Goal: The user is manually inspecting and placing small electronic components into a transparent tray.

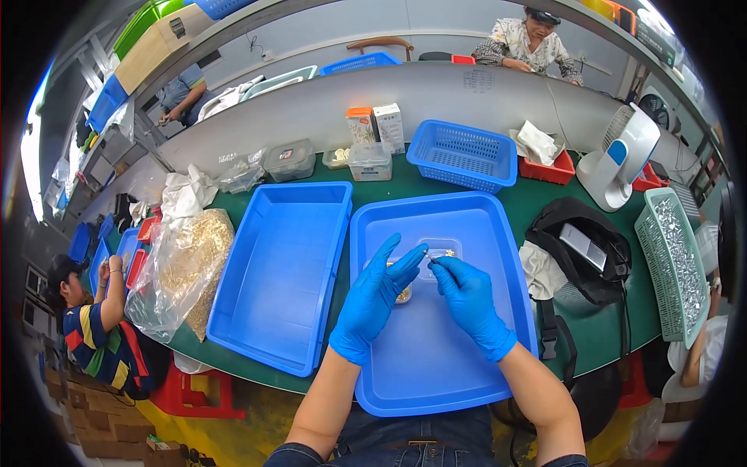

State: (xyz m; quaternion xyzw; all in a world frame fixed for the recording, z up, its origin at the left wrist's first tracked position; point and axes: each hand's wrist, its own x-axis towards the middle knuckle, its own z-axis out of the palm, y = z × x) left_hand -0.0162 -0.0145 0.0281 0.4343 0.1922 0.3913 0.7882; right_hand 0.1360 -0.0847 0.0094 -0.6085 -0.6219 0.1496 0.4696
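Both gloves (373, 300) are bright blue. The two trays (280, 272) and the basket (463, 154) at the far edge are blue too. The tabletop (537, 198) is dark green. The side basket (671, 265) is pale green, the bag (580, 245) black.

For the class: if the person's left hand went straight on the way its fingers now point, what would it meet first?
Probably the small clear container in the blue tray, just beyond the left hand fingertips; depth is uncertain.
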